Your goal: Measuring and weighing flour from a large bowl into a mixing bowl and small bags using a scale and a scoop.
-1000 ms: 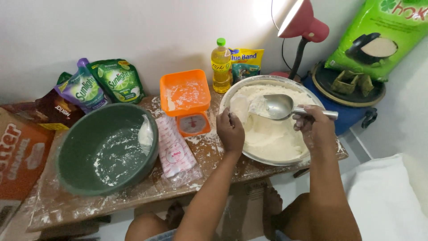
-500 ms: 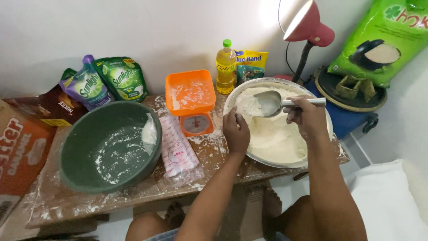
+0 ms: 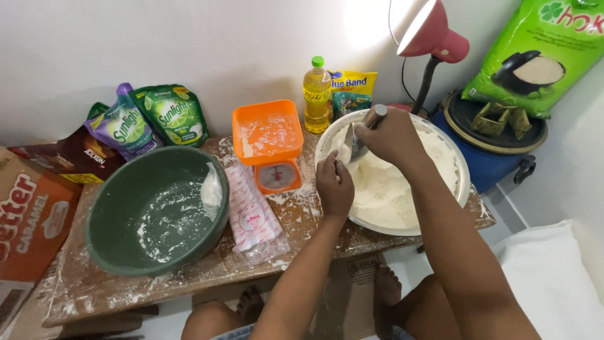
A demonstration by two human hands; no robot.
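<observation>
- The wooden table [image 3: 189,277] carries a green bowl [image 3: 154,211], dusted white.
- The metal basin [image 3: 402,182] of flour sits at the table's right end.
- The right hand [image 3: 390,135], fingers curled, grips a metal spoon [image 3: 358,141] over the flour.
- The left hand [image 3: 335,186], fingers bunched together, touches the spoon's bowl.

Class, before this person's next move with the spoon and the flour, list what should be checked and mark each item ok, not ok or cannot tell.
1. Right hand grips the metal spoon firmly: ok.
2. Left hand sits at the rim of the flour bowl, beside the spoon: ok.
3. Spoon is over the flour bowl, so spills fall back in: ok.
4. Orange scale tray sits level on the scale: ok.
5. Scale dial reads zero: cannot tell.
6. Tabletop free of spilled flour: not ok, it is dusted white.
</observation>
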